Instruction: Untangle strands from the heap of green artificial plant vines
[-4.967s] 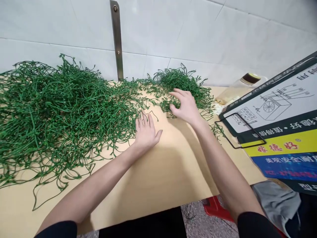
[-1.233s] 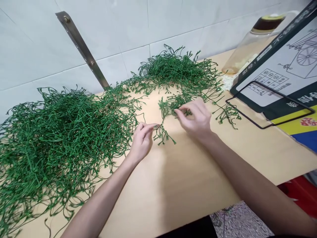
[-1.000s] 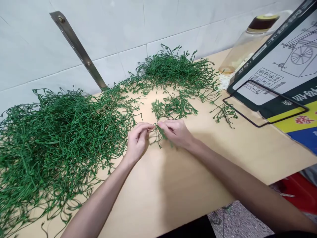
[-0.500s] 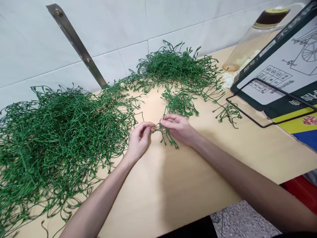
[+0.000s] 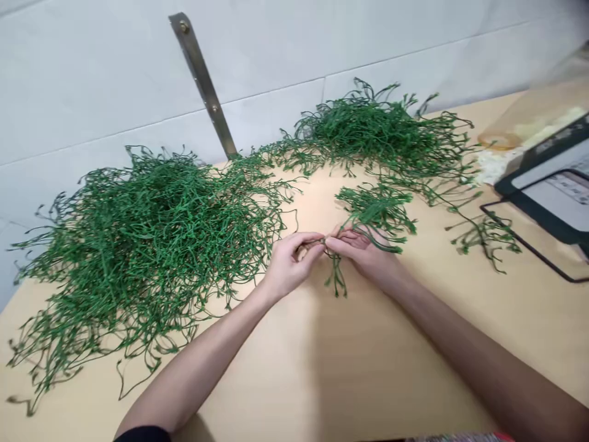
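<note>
My left hand (image 5: 291, 264) and my right hand (image 5: 363, 252) meet fingertip to fingertip over the wooden table (image 5: 350, 368), both pinched on a small green plastic sprig (image 5: 337, 277) that hangs down between them. Just behind my right hand lies a small clump of green sprigs (image 5: 376, 207). A large tangled heap of green plastic stems (image 5: 138, 239) fills the left of the table, close to my left hand. A smaller heap (image 5: 381, 132) lies at the back against the wall.
A metal strip (image 5: 202, 83) is screwed to the white tiled wall. A few loose sprigs (image 5: 483, 233) lie at the right, beside a black wire frame (image 5: 519, 245) and a dark printed box (image 5: 552, 184). A clear plastic container (image 5: 529, 116) lies behind it.
Five seconds ago both hands lay open on the stems. Since then each has pinched one sprig and they have come together; the view has shifted left, so the box sits further right.
</note>
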{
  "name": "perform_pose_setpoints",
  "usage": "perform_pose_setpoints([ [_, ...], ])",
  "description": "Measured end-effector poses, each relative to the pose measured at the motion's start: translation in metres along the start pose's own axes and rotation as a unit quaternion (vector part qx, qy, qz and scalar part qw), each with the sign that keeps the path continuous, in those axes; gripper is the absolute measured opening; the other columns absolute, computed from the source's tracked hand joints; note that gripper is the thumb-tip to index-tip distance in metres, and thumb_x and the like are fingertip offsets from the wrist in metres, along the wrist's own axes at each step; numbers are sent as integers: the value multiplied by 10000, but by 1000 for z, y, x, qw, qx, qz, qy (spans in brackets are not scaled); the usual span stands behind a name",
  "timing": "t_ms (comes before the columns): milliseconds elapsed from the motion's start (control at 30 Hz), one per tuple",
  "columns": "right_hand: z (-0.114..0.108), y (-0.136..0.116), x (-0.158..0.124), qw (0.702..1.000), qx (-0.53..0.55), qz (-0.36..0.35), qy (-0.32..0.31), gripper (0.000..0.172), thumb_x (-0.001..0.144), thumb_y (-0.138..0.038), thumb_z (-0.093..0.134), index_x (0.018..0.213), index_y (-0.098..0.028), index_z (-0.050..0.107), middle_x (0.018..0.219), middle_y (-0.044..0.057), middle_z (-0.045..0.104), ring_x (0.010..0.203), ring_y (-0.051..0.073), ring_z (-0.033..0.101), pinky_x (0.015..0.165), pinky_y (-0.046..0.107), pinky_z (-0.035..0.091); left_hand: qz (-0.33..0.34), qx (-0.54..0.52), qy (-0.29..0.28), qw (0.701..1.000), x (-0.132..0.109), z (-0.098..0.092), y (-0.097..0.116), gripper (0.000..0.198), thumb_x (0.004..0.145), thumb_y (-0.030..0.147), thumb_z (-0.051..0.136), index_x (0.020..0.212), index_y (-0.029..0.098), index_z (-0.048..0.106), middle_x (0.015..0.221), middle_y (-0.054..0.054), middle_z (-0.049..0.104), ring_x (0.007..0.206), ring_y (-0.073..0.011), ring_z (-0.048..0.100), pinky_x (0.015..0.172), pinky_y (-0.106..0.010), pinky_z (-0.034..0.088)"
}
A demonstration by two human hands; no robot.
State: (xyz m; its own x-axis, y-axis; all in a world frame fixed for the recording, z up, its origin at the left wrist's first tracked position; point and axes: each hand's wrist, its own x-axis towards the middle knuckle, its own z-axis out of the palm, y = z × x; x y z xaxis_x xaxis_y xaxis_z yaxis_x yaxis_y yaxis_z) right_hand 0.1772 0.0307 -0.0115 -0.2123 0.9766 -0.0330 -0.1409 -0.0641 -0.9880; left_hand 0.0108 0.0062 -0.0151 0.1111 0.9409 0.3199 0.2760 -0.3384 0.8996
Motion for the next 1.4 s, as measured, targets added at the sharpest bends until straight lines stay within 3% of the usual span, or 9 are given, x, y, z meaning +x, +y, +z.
perform_pose_setpoints([
  [100,-3,3,0,1000,9,-1,2,374,594,-406,886,788,-219,626,874,35,703,897,212,691,871,356,581,51,78,-1,996,-1,-2,0,173,923,243,564,995,181,709,960,-87,740,875,-175,679,790,-296,554],
  [200,-6,8,2,1000,-15,11,-4,401,570,-432,892,772,-212,624,822,31,677,820,206,679,788,338,595,66,127,-7,990,-2,-2,-3,213,959,236,498,1014,187,698,934,-83,724,884,-179,664,836,-317,546],
  [367,-7,6,1,1000,-28,8,8,404,567,-403,897,744,-234,575,769,13,656,792,207,666,760,333,587,58,133,-5,989,-3,-1,-5,175,952,249,526,989,186,685,954,-77,738,878,-178,672,830,-313,542],
  [633,-6,12,3,1000,-1,11,16,412,541,-388,906,723,-239,568,769,1,646,798,195,671,781,340,588,85,135,-1,987,-2,0,-5,207,952,246,518,809,170,647,792,-61,710,760,-164,634,784,-303,516],
  [833,-1,8,-2,998,7,-66,11,360,639,-343,850,728,-249,514,765,-16,645,802,167,668,815,340,583,70,100,-3,993,-1,-3,0,135,920,253,551,848,177,635,818,-56,689,802,-165,629,774,-290,497],
  [1033,-2,6,1,998,18,-50,-17,393,667,-363,825,764,-239,466,762,-39,612,639,117,626,681,301,587,-8,41,-18,999,-3,-2,2,115,903,262,571,944,169,624,832,-41,668,724,-128,621,663,-238,482],
  [1133,-4,9,3,998,33,-44,-32,387,668,-353,833,768,-234,478,753,-43,609,634,107,602,645,273,565,-20,23,-15,999,-4,0,-1,260,876,280,634,1115,185,595,790,-11,652,708,-118,611,659,-224,484],
  [1267,-4,6,2,997,53,-27,-48,378,665,-341,840,770,-239,492,738,-46,612,692,116,610,667,261,543,50,76,1,996,-3,0,-6,205,855,293,686,1038,200,678,775,-26,655,737,-136,598,635,-230,469],
  [1400,-1,-1,0,998,35,-17,-46,381,671,-357,828,776,-241,480,724,-50,602,607,102,548,597,253,499,84,131,15,988,-2,-1,-6,158,894,296,639,999,196,705,838,-56,659,783,-158,596,716,-277,490],
])
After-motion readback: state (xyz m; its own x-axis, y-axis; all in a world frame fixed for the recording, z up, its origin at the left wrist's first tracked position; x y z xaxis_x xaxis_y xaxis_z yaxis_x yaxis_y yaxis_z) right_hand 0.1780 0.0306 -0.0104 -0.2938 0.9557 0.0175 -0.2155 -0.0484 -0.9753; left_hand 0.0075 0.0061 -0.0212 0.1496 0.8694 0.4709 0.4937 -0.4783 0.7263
